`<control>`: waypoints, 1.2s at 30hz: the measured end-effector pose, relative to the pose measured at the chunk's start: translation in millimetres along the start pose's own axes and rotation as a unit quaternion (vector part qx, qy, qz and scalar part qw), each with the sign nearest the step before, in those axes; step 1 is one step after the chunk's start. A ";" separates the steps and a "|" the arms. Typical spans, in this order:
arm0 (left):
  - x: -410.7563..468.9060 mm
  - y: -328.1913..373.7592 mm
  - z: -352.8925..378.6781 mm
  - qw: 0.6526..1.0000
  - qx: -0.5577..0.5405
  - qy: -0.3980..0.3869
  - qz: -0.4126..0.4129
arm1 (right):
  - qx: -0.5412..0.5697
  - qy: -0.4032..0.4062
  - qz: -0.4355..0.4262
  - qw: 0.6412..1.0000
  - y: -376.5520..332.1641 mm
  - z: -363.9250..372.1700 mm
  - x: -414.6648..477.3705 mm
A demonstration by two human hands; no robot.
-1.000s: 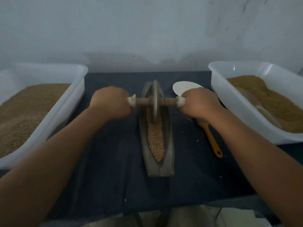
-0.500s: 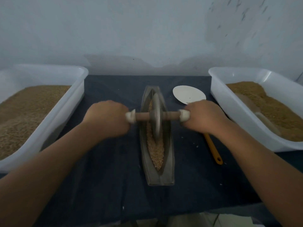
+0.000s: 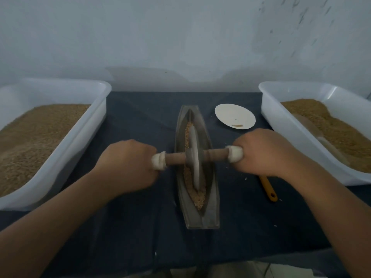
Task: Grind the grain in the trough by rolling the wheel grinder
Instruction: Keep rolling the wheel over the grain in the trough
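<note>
Both grips are on the tool. The left grip (image 3: pixel 128 163) is curled round the white cap at one end of the wooden axle. The right grip (image 3: pixel 261 153) is wrapped round the cap at the other end. Between them the wheel grinder (image 3: pixel 194 157) stands on its edge in the trough (image 3: pixel 209 215).

The trough lies lengthways on the dark cloth (image 3: pixel 140 227) of the worktop, between the left bin (image 3: pixel 104 91) and the right bin (image 3: pixel 265 91), both heaped with grain. The wheel sits about midway along the groove. Grain (image 3: pixel 198 194) shows beyond the disc and is piled thicker toward the near tip.

The stroke calls for even downward weight from both sides. The axle looks a touch lower on the left, so levelling it should stop the disc leaning onto a trough wall. Nothing is holding the trough, so force belongs straight down and along the groove, never sideways. A full run to that near heap would catch the unground grain, stopping short of the tip so nothing spills.

A white disc (image 3: pixel 234 116) and an orange handle (image 3: pixel 269 189) lie just beside the right grip; whether they join cannot be told.
</note>
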State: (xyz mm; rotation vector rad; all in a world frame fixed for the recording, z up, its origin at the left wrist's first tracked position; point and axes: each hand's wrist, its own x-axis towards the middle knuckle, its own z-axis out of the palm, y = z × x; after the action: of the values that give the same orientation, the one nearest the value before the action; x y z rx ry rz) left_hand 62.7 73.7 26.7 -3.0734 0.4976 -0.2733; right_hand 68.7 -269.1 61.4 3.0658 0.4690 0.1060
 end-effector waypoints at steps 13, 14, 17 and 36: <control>12.3 6.2 -9.9 0.997 0.050 0.038 0.046 | 0.072 -0.075 0.022 0.994 5.8 4.4 -7.9; 8.1 3.9 -8.7 0.996 0.052 0.055 0.054 | 0.098 -0.096 0.019 0.990 7.6 3.0 -13.4; 33.7 2.3 -9.8 0.999 0.029 0.007 0.021 | 0.083 -0.093 0.033 0.992 7.1 1.8 9.1; 64.2 -2.7 -8.6 1.000 0.002 -0.020 -0.016 | -0.014 0.030 0.071 0.997 -4.7 5.3 38.9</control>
State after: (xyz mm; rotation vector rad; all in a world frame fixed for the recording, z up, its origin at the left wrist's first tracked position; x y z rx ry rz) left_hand 122.0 56.1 46.2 -3.0793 0.4454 -0.2117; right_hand 104.7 -253.1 58.3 3.0723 0.2493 0.2068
